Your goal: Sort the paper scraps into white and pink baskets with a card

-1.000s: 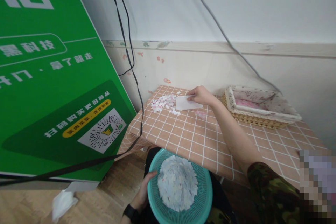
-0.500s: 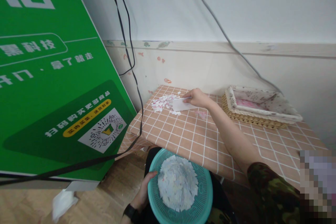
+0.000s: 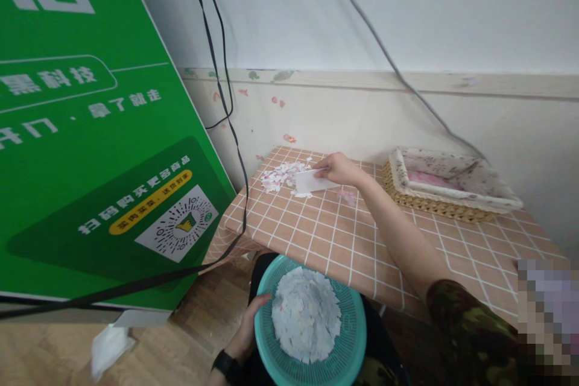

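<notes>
My right hand (image 3: 337, 170) grips a flat white card (image 3: 312, 181) above the far part of the table. The card's left end reaches a spread of white and pinkish paper scraps (image 3: 279, 177) on the checked tablecloth. Down at my lap, my left hand (image 3: 249, 321) holds the rim of a teal plastic basket (image 3: 355, 338), thumb on the edge and fingers hidden beneath. Inside the basket is a heaped mound of pale torn paper pieces (image 3: 306, 313).
A woven basket with a flowered lining (image 3: 452, 184) stands at the table's back right. On the left rises a large green printed panel (image 3: 90, 132), with a black strap (image 3: 239, 157) hanging beside it. A white plastic bag (image 3: 111, 350) lies on the wooden floor (image 3: 40, 356).
Almost nothing differs. The card's left end sits very slightly changed in angle at the scraps; both hands and the teal basket keep their places.
</notes>
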Tool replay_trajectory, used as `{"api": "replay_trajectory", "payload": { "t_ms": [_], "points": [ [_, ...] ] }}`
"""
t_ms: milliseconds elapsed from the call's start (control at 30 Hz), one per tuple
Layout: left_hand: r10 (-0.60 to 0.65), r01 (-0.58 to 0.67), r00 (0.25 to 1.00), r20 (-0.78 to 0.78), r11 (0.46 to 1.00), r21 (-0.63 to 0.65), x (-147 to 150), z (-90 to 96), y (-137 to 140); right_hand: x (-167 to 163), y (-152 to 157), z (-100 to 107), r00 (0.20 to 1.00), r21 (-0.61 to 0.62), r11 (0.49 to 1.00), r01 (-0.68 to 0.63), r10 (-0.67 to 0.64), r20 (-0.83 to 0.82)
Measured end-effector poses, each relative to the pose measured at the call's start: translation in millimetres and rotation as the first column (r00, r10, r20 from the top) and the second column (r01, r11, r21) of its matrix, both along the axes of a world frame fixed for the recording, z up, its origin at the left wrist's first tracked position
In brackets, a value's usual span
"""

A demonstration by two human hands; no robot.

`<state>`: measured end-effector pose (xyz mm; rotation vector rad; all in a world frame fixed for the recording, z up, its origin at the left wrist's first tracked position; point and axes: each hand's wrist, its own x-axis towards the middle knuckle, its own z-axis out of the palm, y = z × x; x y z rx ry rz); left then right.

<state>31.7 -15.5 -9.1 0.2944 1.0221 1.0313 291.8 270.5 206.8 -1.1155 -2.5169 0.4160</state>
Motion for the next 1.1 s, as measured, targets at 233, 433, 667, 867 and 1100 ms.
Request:
{"api": "replay_trajectory", "payload": {
  "t_ms": [233, 433, 667, 867, 1100],
  "points": [
    [-0.005, 0.007, 1.0, 0.03, 0.999, -0.036, 0, -1.4, 0, -5, -4, 0, 0.999, -0.001, 1.0, 0.031, -0.031, 0.015],
    [-0.004, 0.004, 1.0, 0.017, 0.999, -0.035, 1, 2.5, -1, -2, -7, 7, 1.0, -0.061, 0.998, -0.006, 0.007, 0.018],
    [-0.004, 0.005, 1.0, 0.022, 0.999, -0.033, 0, -1.7, 0, 6, -5, 11, 0.995, -0.024, 0.995, 0.094, -0.093, 0.038],
    [0.02, -0.021, 1.0, -0.024, 0.999, -0.034, 1, 0.2, 0, 4, -2, 6, 0.995, -0.017, 0.996, 0.093, -0.092, 0.039],
    [0.01, -0.011, 1.0, -0.012, 1.0, -0.029, -1, -5.3, 0, 3, 0, 2, 0.998, 0.008, 0.998, 0.065, -0.065, 0.023]
  ]
}}
